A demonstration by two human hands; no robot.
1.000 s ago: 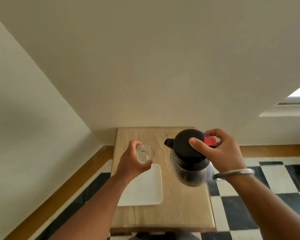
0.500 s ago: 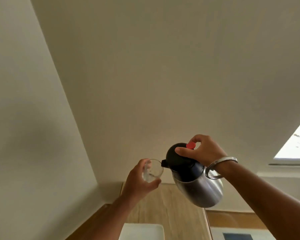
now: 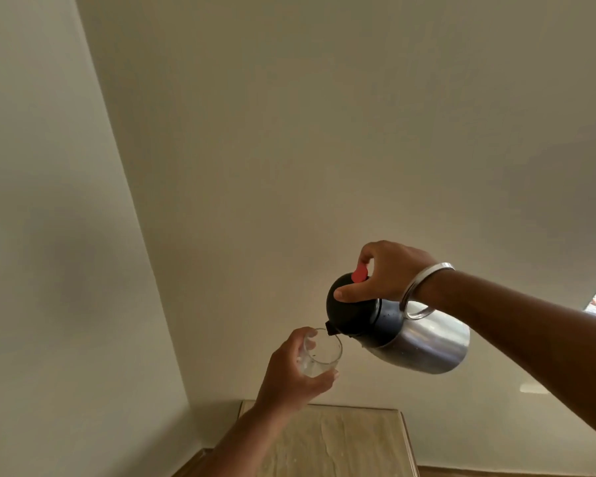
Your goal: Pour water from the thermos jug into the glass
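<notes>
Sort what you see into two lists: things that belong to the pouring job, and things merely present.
Job: thermos jug, glass, left hand holding the glass, right hand tilting the jug.
Merely present: wooden table, metal bangle.

Pale stone-topped table (image 3: 341,442), wood edge

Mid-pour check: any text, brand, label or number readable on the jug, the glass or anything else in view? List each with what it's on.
None readable.
thermos jug: steel body and black lid show no lettering; the red lid button is plain.
glass: clear, unmarked.
left hand, right hand, bangle: no markings legible.
table and wall: no signs or labels.
</notes>
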